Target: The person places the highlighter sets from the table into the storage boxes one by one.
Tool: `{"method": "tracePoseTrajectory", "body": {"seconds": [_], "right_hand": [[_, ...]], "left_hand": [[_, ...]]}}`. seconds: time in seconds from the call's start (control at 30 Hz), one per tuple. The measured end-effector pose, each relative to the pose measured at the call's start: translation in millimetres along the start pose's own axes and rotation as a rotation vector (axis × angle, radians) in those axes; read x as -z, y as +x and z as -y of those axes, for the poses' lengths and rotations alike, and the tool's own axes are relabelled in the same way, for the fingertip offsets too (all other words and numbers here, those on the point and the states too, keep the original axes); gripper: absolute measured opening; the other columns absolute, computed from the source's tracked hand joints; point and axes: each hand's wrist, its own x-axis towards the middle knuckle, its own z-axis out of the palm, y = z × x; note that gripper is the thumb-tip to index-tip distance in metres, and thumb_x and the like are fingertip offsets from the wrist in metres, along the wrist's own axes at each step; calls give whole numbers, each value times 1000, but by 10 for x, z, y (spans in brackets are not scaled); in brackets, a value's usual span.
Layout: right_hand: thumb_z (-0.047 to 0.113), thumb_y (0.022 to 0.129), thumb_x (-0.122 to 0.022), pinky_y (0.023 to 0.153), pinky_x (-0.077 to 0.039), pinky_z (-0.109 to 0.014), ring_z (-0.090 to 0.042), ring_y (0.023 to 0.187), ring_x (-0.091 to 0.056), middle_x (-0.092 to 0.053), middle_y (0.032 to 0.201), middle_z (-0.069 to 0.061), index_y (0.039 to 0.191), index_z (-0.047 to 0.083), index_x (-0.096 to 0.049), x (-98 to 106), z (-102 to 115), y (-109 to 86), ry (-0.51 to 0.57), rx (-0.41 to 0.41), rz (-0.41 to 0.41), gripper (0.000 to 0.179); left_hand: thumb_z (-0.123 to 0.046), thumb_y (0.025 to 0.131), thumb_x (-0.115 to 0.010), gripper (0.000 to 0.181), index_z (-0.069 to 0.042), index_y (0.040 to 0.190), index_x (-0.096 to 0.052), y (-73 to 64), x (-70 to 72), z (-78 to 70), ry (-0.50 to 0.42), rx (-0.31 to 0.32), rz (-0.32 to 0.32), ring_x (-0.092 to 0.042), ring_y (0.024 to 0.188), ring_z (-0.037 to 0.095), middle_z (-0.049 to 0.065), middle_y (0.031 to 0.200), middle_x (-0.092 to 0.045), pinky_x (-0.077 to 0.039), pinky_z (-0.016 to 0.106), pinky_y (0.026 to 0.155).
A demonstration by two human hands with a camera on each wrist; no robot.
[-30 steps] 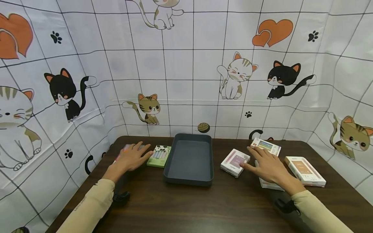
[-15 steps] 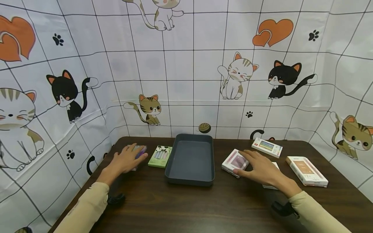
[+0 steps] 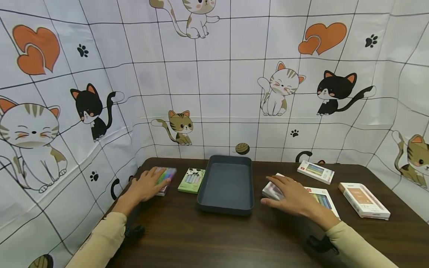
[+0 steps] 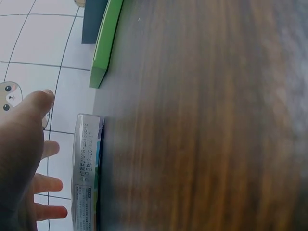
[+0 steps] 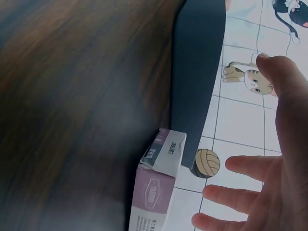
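Observation:
My left hand [image 3: 144, 186] is over the left side of the table, fingers spread and relaxed, above a flat box with rainbow-coloured stripes [image 3: 169, 175]. The left wrist view shows that box's printed side [image 4: 84, 168] with the fingers apart from it. Beside it lies a green box with a cow-spot pattern [image 3: 191, 180]. My right hand [image 3: 293, 195], fingers extended, hovers over a white and purple box [image 3: 272, 191] and partly hides it. In the right wrist view, the fingers stand apart from the purple box [image 5: 154, 192]. Neither hand holds anything.
A dark grey rectangular tray [image 3: 226, 186] sits mid-table between the hands. On the right lie a white box with coloured stripes [image 3: 323, 199], a similar box farther back [image 3: 316, 171] and an orange-windowed white box [image 3: 363, 201]. A cat-print curtain [image 3: 214, 93] encloses the table.
My right hand has moved left, from above the striped boxes to above the purple one. My left hand has drawn slightly away from the tray, uncovering more of the rainbow-striped box.

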Motion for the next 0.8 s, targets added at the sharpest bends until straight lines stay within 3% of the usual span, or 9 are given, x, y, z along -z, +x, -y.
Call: {"method": "tracePoseTrajectory", "body": {"seconds": [0.17, 0.6, 0.8], "right_hand": [[72, 86, -65, 104, -35, -66, -47, 132, -47, -53, 145, -19, 148, 11, -54, 10, 34, 29, 8, 7, 0, 88], [74, 85, -64, 97, -42, -65, -46, 130, -49, -54, 144, -17, 150, 13, -53, -52, 137, 90, 36, 8, 16, 90], [74, 86, -63, 103, -36, -67, -49, 131, -47, -52, 145, -18, 150, 11, -51, -103, 219, 139, 63, 28, 38, 91]], "left_hand": [[-68, 102, -36, 77, -18, 161, -33, 7, -5, 15, 10, 11, -19, -27, 142, 51, 22, 161, -27, -19, 85, 97], [-72, 101, -32, 83, -14, 161, -33, -97, 15, 145, -9, 23, 6, -27, 141, 53, 23, 160, -28, -19, 83, 98], [-72, 100, -32, 84, -15, 161, -33, -129, 50, 129, -11, 27, 24, -28, 140, 54, 25, 159, -30, -21, 83, 98]]}}
